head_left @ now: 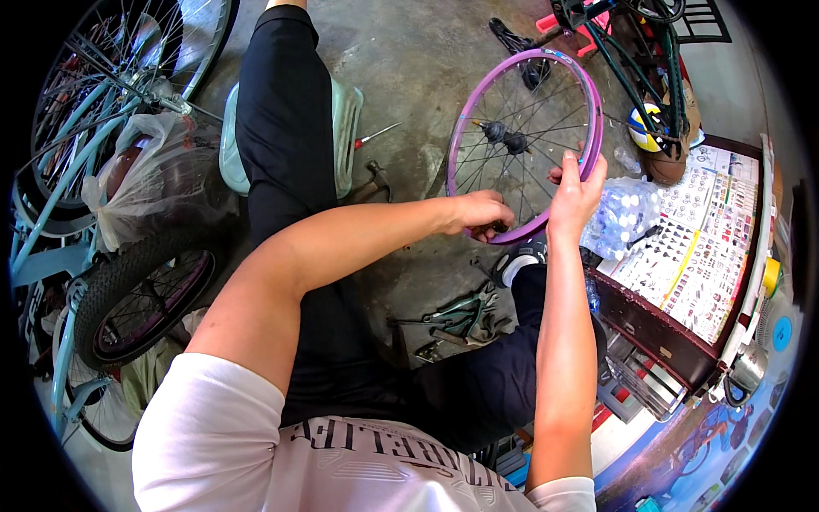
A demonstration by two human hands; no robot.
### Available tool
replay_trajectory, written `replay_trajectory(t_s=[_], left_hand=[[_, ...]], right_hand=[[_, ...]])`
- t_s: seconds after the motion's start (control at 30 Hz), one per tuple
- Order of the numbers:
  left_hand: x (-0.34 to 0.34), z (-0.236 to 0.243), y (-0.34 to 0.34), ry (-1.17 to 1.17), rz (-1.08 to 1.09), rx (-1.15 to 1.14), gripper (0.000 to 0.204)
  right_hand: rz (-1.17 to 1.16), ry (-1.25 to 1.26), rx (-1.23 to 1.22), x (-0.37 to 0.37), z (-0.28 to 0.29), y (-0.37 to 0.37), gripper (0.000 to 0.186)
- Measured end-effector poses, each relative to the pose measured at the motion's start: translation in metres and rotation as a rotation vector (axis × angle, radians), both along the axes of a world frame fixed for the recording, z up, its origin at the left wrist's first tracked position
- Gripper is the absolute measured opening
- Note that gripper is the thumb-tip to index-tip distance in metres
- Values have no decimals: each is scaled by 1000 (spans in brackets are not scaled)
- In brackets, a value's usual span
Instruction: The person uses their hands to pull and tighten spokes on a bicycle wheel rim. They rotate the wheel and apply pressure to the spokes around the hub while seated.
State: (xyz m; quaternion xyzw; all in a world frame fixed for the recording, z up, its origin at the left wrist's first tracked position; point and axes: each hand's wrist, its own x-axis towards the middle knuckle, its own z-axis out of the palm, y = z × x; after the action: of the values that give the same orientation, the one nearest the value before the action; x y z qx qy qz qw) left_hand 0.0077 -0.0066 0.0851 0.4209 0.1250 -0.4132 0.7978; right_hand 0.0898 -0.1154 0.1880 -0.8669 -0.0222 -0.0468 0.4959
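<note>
A bare bicycle wheel with a pink-purple rim [457, 128], black spokes and a black hub [503, 136] is held up in front of me, without a tyre. My right hand [573, 188] is closed on the rim's right side, thumb over the front. My left hand [485, 213] is closed at the lower part of the rim, fingers curled among the spokes; a small dark thing at the fingertips is too small to name.
Bicycles [85, 128], a bagged item [145, 179] and a fat tyre [111, 324] lie left. A stool [345, 136], screwdriver [371, 136], hammer [375, 179] and pliers [465, 311] are on the floor. Right are water bottles [623, 218], a chart-topped chest [682, 247] and another frame [623, 77].
</note>
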Motion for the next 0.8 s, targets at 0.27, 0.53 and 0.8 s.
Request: replay_trajectory(t_s=[0.27,0.53,0.8], left_hand=[[4,-8,2,17,-47,-24,22],[1,-22,-6,-188,-60,148,36],[5,-23,-1,-521,-70,479,32]], right_hand=[[-9,7,31,1,-1,2,33],[12,9,-4,1,2,3,30],[11,16,7,4,0,-3,30]])
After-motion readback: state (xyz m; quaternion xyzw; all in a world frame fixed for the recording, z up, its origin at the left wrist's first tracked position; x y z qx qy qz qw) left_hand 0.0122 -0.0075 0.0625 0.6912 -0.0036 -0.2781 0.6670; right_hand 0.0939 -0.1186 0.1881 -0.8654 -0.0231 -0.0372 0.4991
